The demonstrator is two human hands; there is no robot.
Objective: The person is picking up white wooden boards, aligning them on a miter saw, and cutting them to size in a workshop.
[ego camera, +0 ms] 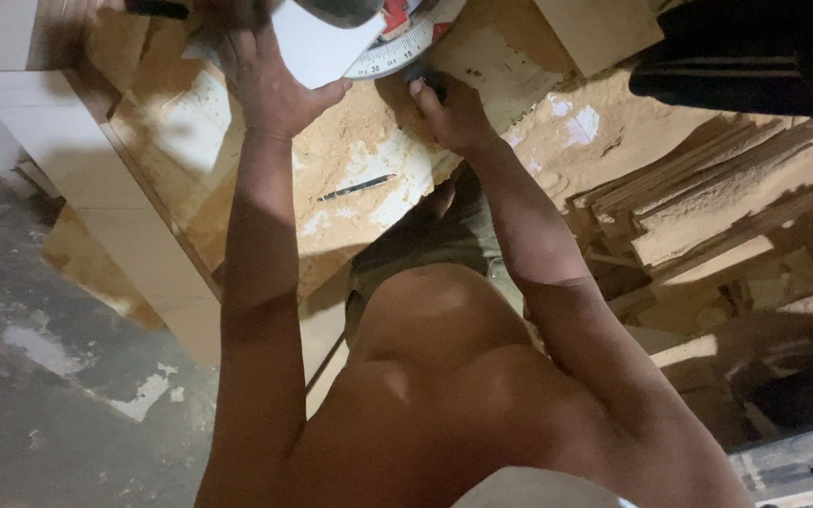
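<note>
Stained grey concrete floor (39, 376), sawdust-covered workbench (350, 160), stacked wood offcuts (708, 198), warm dim light

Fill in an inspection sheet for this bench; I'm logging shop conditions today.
Surface: workbench coated in sawdust.
Job's things: white board under the left hand; mitre saw angle scale; dark handle gripped by the right hand.
Clutter: pencil lying in the sawdust; wood offcuts piled at right.
Grippers: both bare hands, no gloves.
Cables: nothing seen.
Surroundings: stained concrete floor; white panels leaning at left.

White board (317, 47) lies flat beside the saw's angle scale (397, 52).
</note>
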